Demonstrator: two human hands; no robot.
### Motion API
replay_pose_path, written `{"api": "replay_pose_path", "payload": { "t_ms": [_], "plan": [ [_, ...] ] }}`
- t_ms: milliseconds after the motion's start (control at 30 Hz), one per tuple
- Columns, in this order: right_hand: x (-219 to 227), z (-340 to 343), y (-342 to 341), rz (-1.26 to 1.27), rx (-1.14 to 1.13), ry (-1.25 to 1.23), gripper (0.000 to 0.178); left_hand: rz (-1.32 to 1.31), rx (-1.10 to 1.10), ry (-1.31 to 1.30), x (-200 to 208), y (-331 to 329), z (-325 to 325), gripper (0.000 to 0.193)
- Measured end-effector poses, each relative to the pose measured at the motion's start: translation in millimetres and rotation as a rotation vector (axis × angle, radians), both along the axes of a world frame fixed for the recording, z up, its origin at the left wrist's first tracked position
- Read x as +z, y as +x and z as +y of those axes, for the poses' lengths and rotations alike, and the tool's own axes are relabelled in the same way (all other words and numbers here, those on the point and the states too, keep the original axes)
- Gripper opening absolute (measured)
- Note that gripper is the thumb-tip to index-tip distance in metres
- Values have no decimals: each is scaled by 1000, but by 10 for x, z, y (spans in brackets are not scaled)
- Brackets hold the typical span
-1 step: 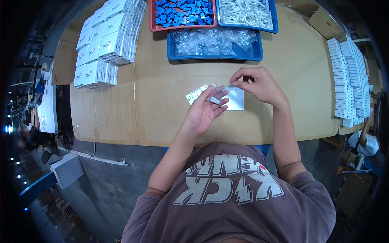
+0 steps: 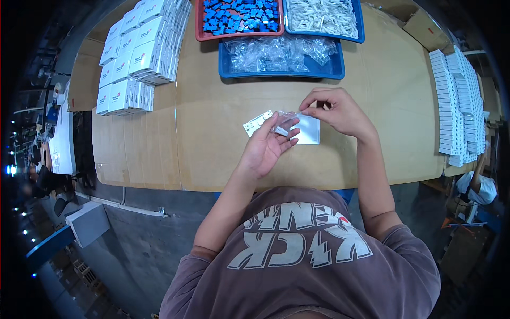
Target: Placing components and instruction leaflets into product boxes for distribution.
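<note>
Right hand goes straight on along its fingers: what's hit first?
Probably the clear bag in the left hand; the right hand appears to pinch its edge, though depth is unclear.

From where I stand, the boldest print runs across the person's dull purple-brown shirt [image 2: 313,282]: two rows of big pale block letters [image 2: 297,250], upside down to my eye, with a lightning-bolt shape [image 2: 320,250] set into the larger row and a small red spot [image 2: 344,220] by the other. The white boxes stacked at the left [image 2: 143,58] repeat a short dark line of print with a small reddish emblem on their faces. Those at the right [image 2: 450,106] carry tiny dark marks, too small for me to make out. On the table [image 2: 212,154], a flat white piece [image 2: 255,124] bears little dark marks, equally unreadable.
</note>
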State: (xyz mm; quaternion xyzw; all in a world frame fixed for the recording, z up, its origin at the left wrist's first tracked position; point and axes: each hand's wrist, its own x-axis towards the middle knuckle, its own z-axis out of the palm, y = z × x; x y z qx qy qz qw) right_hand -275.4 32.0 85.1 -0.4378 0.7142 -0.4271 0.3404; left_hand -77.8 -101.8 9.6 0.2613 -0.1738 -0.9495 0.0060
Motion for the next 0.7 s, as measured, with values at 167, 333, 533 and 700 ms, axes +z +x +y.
{"api": "replay_pose_path", "payload": {
  "t_ms": [167, 333, 533, 700],
  "plan": [
    [-119, -112, 60, -111, 28, -24, 9, -24, -26, -19, 4, -10, 6, 41],
    [-125, -172, 86, -150, 18, 37, 8, -42, -33, -28, 22, -20, 15, 39],
    [-320, -199, 37, -133, 133, -128, 10, -51, -31, -32, -25, -12, 6, 35],
    [-285, -208, 16, -195, 146, -41, 13, -26, -29, -31, -46, 17, 3, 33]
  ]
}}
